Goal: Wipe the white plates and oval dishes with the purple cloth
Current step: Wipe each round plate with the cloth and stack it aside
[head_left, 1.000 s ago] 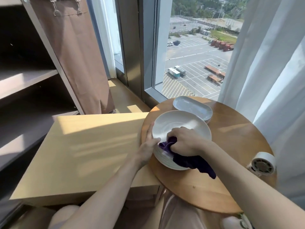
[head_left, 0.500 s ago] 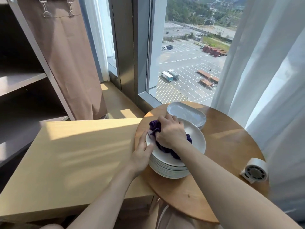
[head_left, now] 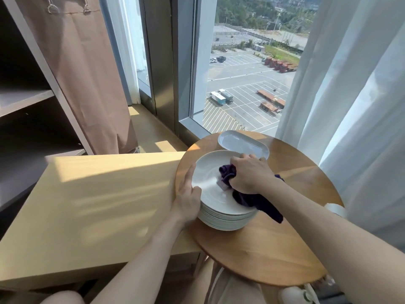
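Observation:
A stack of several white round plates (head_left: pixel 208 178) stands on the left part of a round wooden table (head_left: pixel 274 249). My right hand (head_left: pixel 249 174) grips a bunched purple cloth (head_left: pixel 252 198) and presses it on the top plate's right half; one end of the cloth hangs over the rim. My left hand (head_left: pixel 187 191) rests against the stack's left edge, thumb over the top plate's rim. Behind the stack lies a pile of white oval dishes (head_left: pixel 238 142).
A light wooden rectangular table (head_left: pixel 87 205) adjoins the round one on the left. A white roll of tape (head_left: pixel 335 208) sits at the round table's right edge, partly behind my arm. White curtains hang right, a brown curtain and dark shelves left, a window behind.
My right hand has slid the cloth from the plate's far left part toward its middle and right. The left hand stays at the stack's left edge. The camera has moved closer.

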Motion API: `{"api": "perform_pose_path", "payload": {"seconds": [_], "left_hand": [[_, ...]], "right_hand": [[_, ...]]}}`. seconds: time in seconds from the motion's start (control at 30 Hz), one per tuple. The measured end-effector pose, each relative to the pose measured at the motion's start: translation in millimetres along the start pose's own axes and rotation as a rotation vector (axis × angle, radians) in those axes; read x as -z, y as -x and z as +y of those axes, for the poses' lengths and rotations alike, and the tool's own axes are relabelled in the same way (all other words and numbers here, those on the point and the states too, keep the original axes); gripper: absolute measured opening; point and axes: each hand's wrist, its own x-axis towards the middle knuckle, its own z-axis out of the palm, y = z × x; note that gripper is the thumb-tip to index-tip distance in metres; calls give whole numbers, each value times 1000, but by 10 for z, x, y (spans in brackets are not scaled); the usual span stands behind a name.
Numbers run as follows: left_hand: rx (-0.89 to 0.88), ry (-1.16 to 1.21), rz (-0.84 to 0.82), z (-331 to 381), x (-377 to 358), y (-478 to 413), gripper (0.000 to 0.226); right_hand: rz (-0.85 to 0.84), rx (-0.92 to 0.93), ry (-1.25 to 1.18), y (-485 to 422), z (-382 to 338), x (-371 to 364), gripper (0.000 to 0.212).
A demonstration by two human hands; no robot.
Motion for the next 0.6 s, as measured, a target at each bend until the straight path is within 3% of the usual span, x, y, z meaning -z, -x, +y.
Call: {"api": "perform_pose_path", "payload": {"seconds": [0.07, 0.27, 0.33, 0.4, 0.5, 0.6], "left_hand": [[27, 23, -8, -14, -4, -3, 77], [48, 70, -50, -13, 25, -26, 76], [57, 117, -73, -48, 52, -38, 63], [64, 143, -93, -74, 81, -49, 49], [33, 164, -82, -45, 90, -42, 46], [1, 164, -70, -7, 94, -37, 48]], "right_hand": [[-63, 48, -62, 98, 21, -6, 13], [-132, 194, -324, 217, -301, -71, 5], [-71, 219, -367, 176, -450, -118, 5], [23, 204, -362, 117, -552, -173, 18], [203, 145, -312, -6, -667, -233, 42], [286, 130, -324, -144, -725, -250, 39]]}}
